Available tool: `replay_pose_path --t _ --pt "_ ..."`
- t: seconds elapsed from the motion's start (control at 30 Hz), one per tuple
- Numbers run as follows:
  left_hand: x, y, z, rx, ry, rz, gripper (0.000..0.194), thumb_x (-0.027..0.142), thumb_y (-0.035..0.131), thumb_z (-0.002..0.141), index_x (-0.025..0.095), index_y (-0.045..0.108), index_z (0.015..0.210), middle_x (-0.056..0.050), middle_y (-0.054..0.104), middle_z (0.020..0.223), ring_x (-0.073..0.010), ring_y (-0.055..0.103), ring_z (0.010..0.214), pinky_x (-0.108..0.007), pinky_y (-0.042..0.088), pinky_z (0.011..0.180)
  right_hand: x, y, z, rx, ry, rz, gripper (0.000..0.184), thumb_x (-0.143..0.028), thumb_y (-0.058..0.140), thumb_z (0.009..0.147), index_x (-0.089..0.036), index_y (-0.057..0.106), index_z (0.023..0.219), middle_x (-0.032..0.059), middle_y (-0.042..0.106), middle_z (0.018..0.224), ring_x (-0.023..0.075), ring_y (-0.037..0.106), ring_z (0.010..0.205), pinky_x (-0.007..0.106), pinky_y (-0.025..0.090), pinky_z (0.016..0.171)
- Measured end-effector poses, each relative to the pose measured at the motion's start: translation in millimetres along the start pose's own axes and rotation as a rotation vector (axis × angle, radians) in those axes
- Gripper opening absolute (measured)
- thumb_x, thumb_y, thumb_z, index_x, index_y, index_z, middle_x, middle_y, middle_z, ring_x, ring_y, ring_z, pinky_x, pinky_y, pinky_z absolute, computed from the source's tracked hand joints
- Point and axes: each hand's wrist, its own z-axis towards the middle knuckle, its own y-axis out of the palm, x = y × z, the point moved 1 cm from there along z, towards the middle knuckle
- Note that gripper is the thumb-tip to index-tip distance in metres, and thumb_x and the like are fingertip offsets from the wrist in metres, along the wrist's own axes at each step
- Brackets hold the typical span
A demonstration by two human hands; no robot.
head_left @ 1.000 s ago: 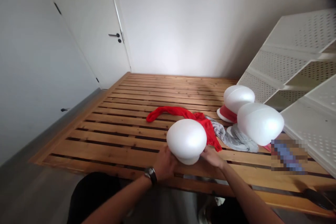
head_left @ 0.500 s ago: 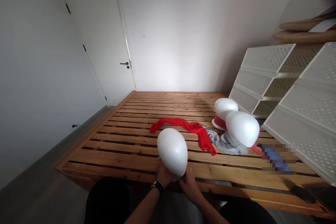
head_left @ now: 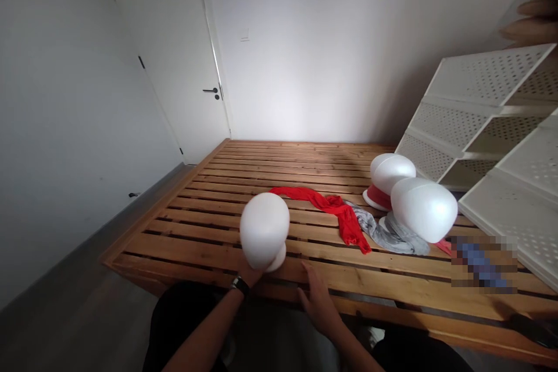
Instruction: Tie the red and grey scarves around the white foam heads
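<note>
From my end of the feed, I had the smooth white egg-shaped head form [head_left: 264, 229] near the front edge of the slatted wooden platform [head_left: 209, 247], left of my right hand [head_left: 318, 304]. My left hand [head_left: 249, 273] was at its neck; the form hid those fingers, so I couldn't tell how tightly they closed. My right hand was released and empty, fingers parted, low over the slats and apart from the form.

Beyond lay a crumpled bright red cloth [head_left: 344, 215], its end near a grey patterned cloth [head_left: 403, 238] around the neck of a second white head form [head_left: 424, 209]. Behind that stood a third white head form [head_left: 392, 170] with dull red fabric [head_left: 378, 197] around its neck.
</note>
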Motion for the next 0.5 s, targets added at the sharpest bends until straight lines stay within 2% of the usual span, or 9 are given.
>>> replay_pose_path --t 0.13,0.2,0.27,0.37,0.5 --pt "0.8 -59.3 87.9 0.1 -0.064 -0.025 0.083 0.049 0.085 0.064 0.013 0.056 0.132 -0.02 0.062 0.139 -0.0316 0.061 0.128 -0.037 0.053 0.106 22.2 -14.7 11.4 -0.103 -0.007 -0.206 0.064 -0.034 0.047 0.096 -0.028 0.029 0.156 0.0098 0.039 0.16 0.0307 0.031 0.151 0.054 0.028 0.124" --pt "4.3 -86.0 137.1 0.137 -0.082 -0.021 0.077 0.046 0.084 0.068 0.012 0.058 0.132 -0.018 0.061 0.141 -0.0287 0.059 0.131 -0.036 0.049 0.111 27.3 -13.9 14.0 -0.13 -0.013 -0.259 0.06 -0.038 0.047 0.097 -0.029 0.035 0.155 0.0077 0.036 0.162 0.0306 0.027 0.153 0.055 0.024 0.126" --pt "6.8 -105.8 184.7 0.187 -0.08 -0.013 0.075 0.044 0.085 0.068 0.015 0.059 0.132 -0.014 0.061 0.142 -0.0271 0.056 0.134 -0.037 0.047 0.116 29.6 -10.9 15.2 -0.116 0.003 -0.277 0.064 -0.038 0.049 0.096 -0.036 0.031 0.157 0.0022 0.034 0.164 0.03 0.026 0.153 0.056 0.024 0.126" --pt "5.0 -117.5 250.4 0.275 -0.059 -0.005 0.085 0.043 0.09 0.059 0.017 0.06 0.134 -0.012 0.061 0.143 -0.0279 0.055 0.135 -0.041 0.047 0.117 32.7 -6.1 16.5 -0.095 0.037 -0.299 0.075 -0.036 0.052 0.091 -0.045 0.019 0.159 -0.0052 0.029 0.165 0.0311 0.029 0.152 0.057 0.029 0.125" --pt "-1.7 -101.9 318.6 0.31 -0.023 -0.008 0.089 0.041 0.091 0.057 0.011 0.059 0.135 -0.014 0.061 0.142 -0.0285 0.055 0.133 -0.044 0.046 0.116 44.7 1.1 18.2 -0.131 0.048 -0.317 0.09 -0.037 0.055 0.084 -0.053 0.007 0.157 -0.0114 0.023 0.164 0.0338 0.034 0.148 0.06 0.036 0.122"
